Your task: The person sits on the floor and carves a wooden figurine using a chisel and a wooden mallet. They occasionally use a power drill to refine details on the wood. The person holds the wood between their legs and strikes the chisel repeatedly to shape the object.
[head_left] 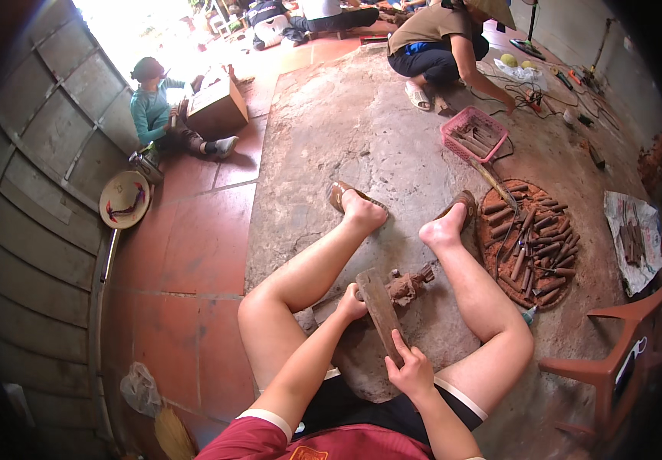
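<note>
Between my bent legs, a flat, narrow wooden board (pixel 379 310) is held up at a slant. My left hand (pixel 352 303) is closed at its far left edge. Lower down, my right hand (pixel 411 372) grips the near end, thumb and fingers on its right side. Just beyond the board, a brown, dirt-covered piece that looks like a clamp or vise (pixel 408 288) sits low over the concrete, partly hidden by the board and my left hand.
To the right, a round tray of brown dust (pixel 492 264) bears several stick-like pieces. A pink basket (pixel 492 152), a brown plastic chair (pixel 614 345) and a straw hat (pixel 125 199) stand around. One person crouches at the back right; another sits by a cardboard box (pixel 224 111).
</note>
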{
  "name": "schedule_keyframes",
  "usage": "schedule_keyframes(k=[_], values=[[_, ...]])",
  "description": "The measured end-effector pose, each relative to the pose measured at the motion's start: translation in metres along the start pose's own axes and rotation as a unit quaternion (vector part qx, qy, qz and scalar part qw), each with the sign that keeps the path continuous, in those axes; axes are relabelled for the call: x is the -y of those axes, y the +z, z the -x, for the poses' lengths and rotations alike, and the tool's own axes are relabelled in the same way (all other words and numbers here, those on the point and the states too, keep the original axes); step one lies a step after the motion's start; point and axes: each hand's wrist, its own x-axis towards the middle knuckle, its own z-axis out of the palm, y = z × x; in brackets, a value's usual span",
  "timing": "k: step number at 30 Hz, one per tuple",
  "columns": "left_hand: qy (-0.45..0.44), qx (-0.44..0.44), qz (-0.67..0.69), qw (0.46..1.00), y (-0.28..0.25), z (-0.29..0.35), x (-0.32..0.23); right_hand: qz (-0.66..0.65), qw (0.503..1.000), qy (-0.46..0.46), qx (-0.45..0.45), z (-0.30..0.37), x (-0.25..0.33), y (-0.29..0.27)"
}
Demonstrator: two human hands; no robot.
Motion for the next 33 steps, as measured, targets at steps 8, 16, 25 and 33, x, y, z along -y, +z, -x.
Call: schedule_keyframes(k=[8, 16, 25, 33], values=[[-0.011, 0.011, -0.016, 1.000, -0.005, -0.002, 0.005, -0.015, 1.000, -0.013, -0.011, -0.002, 0.002, 0.005], [-0.006, 0.025, -0.003, 1.000, -0.004, 0.001, -0.003, -0.038, 0.999, -0.014, -0.015, -0.003, -0.005, 0.007], [0.089, 0.092, 0.068, 0.990, -0.026, 0.007, -0.048, -0.120, 0.988, -0.062, -0.076, -0.008, -0.008, 0.007], [0.123, 0.070, 0.041, 0.989, -0.020, 0.001, -0.044, -0.141, 0.986, -0.036, -0.075, -0.008, -0.017, 0.008]])
